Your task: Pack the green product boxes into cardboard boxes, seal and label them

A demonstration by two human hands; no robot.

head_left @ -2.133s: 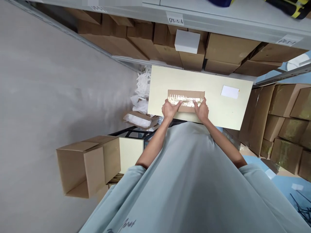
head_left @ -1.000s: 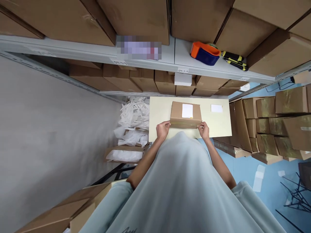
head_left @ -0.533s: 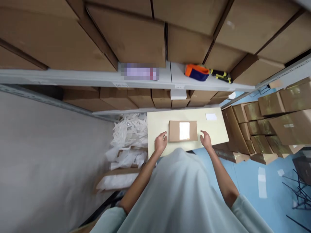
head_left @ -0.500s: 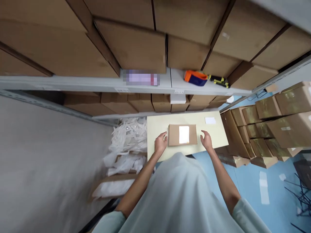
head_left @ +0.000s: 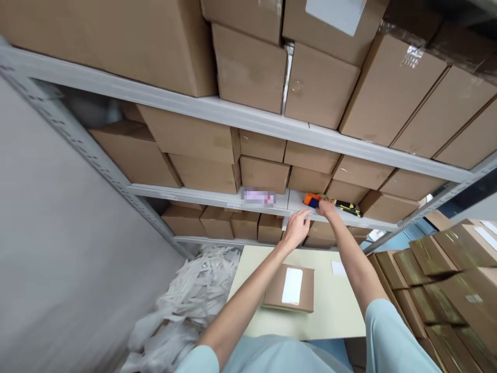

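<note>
On the middle shelf, an orange and dark-blue object (head_left: 311, 200), its kind unclear, lies near the front edge. My right hand (head_left: 326, 207) reaches up to it, with fingers bent round its right end. Just below and to the left, my left hand (head_left: 298, 228) hangs in front of the shelf edge, empty and open with fingers stretched out. Beneath my arms, a closed cardboard box (head_left: 272, 288) with a white label (head_left: 292, 286) on top rests on a cream table (head_left: 334, 316). My left forearm hides part of the box.
Black-and-yellow tools (head_left: 348, 207) lie right of my right hand. A blurred purple item (head_left: 258, 197) is on the same shelf (head_left: 194, 199). Cardboard boxes fill the racks. White paper scraps (head_left: 198, 282) heap left of the table; stacked boxes (head_left: 438, 295) stand at right. A white slip (head_left: 338, 268) lies on the table.
Both hands have left the sides of the labelled box and moved up and forward to the shelf. My right hand has reached the orange and dark-blue object. The view has tilted upward.
</note>
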